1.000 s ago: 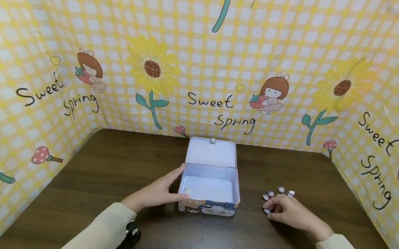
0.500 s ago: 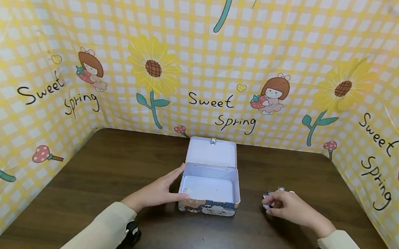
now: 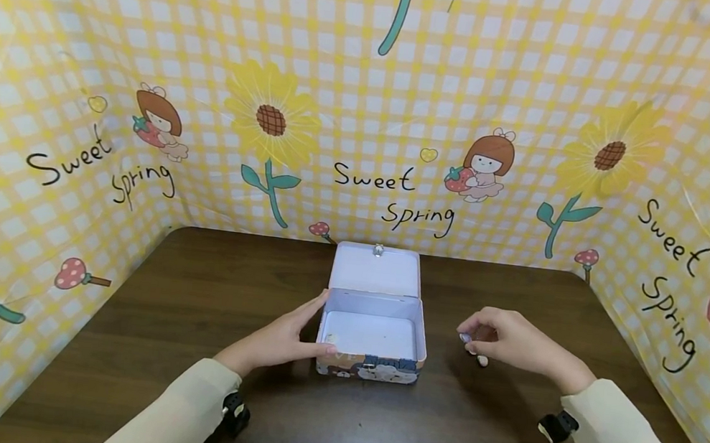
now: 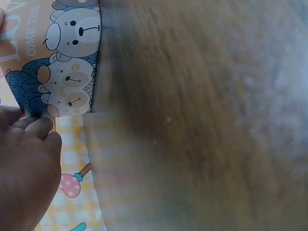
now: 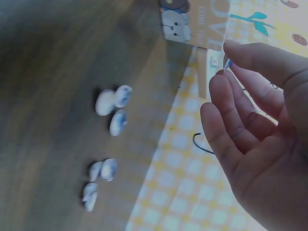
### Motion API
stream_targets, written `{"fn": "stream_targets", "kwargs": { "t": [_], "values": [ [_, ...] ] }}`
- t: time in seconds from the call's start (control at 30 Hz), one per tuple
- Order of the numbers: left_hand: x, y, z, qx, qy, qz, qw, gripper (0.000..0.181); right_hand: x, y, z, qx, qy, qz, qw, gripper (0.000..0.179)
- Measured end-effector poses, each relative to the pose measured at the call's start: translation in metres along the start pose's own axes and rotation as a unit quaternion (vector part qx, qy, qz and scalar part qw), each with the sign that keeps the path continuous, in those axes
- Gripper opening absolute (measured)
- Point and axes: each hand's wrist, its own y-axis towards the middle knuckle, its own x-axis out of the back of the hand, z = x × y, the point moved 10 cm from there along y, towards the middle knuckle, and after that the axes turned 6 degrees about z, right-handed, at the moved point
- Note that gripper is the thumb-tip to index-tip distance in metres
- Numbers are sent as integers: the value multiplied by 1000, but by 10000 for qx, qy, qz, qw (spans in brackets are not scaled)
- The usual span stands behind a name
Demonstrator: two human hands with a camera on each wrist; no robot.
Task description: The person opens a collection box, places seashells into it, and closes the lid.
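Note:
An open tin box (image 3: pixel 368 371) with a white inside and printed cartoon bears stands mid-table, its lid tipped back. My left hand (image 3: pixel 277 345) holds the box at its left side, thumb over the near-left corner. To the right of the box, my right hand (image 3: pixel 514 341) is raised above the table and pinches a small shell (image 5: pixel 227 63), white and blue, between thumb and fingertip. Several similar shells lie below on the table in the right wrist view; in the head view one shell (image 3: pixel 482 361) shows and the hand hides the others. A small pale spot (image 3: pixel 332 339) marks the box's near-left inside corner.
The dark wooden table (image 3: pixel 227 266) is walled at the back and both sides by a yellow checked cloth (image 3: pixel 373 108). The upright lid (image 3: pixel 376 271) has a metal clasp at its top edge.
My right hand has lifted off the shells and moved up and away from me with one shell pinched in its fingers. The left hand and the tin box have stayed in place.

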Motion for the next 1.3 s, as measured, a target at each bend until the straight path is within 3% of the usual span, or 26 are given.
{"fn": "stream_targets", "kwargs": {
  "t": [0.37,0.9,1.3],
  "values": [
    [0,0,-2,28,-42,13,10000,105,7,29,25,141,-309,-66,9994,18],
    [0,1,2,90,-54,25,9999,106,-7,83,66,652,-468,155,9967,18],
    [0,2,4,158,-38,-13,9999,106,-23,123,91,767,-363,630,9944,19]
  ]
}}
